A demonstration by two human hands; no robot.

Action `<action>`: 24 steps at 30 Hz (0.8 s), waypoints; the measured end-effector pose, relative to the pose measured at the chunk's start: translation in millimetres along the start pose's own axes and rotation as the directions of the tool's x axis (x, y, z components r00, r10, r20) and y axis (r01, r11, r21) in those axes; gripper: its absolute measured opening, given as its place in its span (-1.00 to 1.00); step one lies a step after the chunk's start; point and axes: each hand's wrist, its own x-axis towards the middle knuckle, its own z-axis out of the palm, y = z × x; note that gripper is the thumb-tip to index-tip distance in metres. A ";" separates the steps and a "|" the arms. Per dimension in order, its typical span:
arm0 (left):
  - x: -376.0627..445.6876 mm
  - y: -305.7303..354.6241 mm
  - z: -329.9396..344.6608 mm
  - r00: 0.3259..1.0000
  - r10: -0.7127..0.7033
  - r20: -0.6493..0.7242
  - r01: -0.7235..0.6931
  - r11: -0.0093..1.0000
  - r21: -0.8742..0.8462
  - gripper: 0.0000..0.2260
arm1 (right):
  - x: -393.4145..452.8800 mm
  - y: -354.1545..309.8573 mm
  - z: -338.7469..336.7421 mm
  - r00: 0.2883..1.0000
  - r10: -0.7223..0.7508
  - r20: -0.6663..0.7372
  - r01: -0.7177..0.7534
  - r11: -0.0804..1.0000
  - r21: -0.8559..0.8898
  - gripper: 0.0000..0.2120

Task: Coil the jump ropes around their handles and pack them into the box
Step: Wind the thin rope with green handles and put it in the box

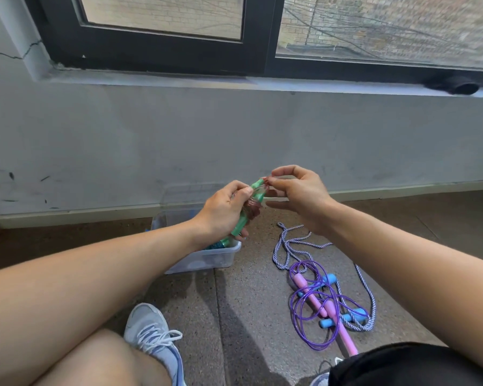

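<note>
My left hand (223, 210) grips a pair of green handles (241, 222) with a reddish-brown rope (253, 209) coiled round them, held up over the clear plastic box (207, 261). My right hand (299, 192) pinches the rope's end at the top of the handles. On the floor to the right lie a purple rope with pink handles (313, 299) and a blue-and-white twisted rope with blue handles (290, 246), both loose and tangled together. Something teal (221, 243) lies inside the box, mostly hidden by my left arm.
A grey wall with a skirting board (67, 214) runs behind the box, under a dark-framed window (262, 51). My knee and a grey sneaker (154, 332) are at the lower left; black shorts (402, 366) fill the lower right.
</note>
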 end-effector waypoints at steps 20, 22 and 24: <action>13.1 -17.1 -20.6 0.956 -0.263 -0.133 0.202 0.914 -0.353 -0.70 | -8.4 45.6 26.3 0.934 0.256 0.248 -0.137 0.900 -0.414 -0.58; 13.5 -17.4 -20.3 0.957 -0.256 -0.136 0.194 0.914 -0.356 -0.69 | -8.6 45.7 30.4 0.920 0.278 0.275 -0.157 0.906 -0.393 -0.61; 13.2 -17.7 -21.5 0.957 -0.256 -0.140 0.193 0.915 -0.354 -0.68 | -7.9 45.8 32.8 0.914 0.283 0.290 -0.177 0.923 -0.342 -0.67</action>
